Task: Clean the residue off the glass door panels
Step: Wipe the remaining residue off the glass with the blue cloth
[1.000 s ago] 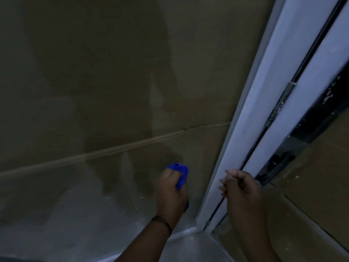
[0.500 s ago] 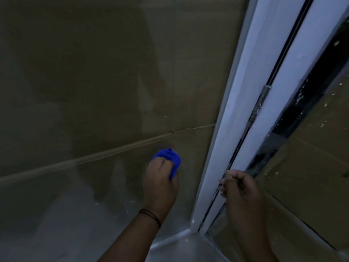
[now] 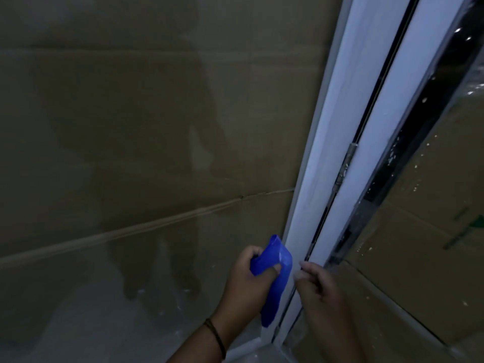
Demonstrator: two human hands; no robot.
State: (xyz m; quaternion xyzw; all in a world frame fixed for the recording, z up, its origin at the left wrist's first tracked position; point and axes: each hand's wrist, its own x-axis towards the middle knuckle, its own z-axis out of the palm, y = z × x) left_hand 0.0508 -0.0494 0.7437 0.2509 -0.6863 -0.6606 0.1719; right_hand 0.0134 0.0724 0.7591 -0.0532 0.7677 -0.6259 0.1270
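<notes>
The left glass door panel (image 3: 146, 158) fills most of the view, with brown cardboard behind it and pale smears and specks low down. My left hand (image 3: 245, 286) grips a blue cloth (image 3: 275, 279) at the panel's lower right corner, beside the white door frame (image 3: 322, 163). The cloth hangs down in a long strip against the frame's edge. My right hand (image 3: 318, 286) is just right of the cloth with its fingers curled, fingertips at the dark gap in the frame; nothing shows in its grip. The right glass panel (image 3: 429, 205) carries white specks.
A metal hinge (image 3: 345, 166) sits in the dark gap between the two white frame posts. A black strip (image 3: 408, 142) runs along the right panel's edge. The white bottom rail (image 3: 248, 347) and pale floor lie under my wrists.
My left hand has moved right, from the glass to the frame's edge, and the bunched cloth now hangs in a long strip. My right hand has stayed at the gap.
</notes>
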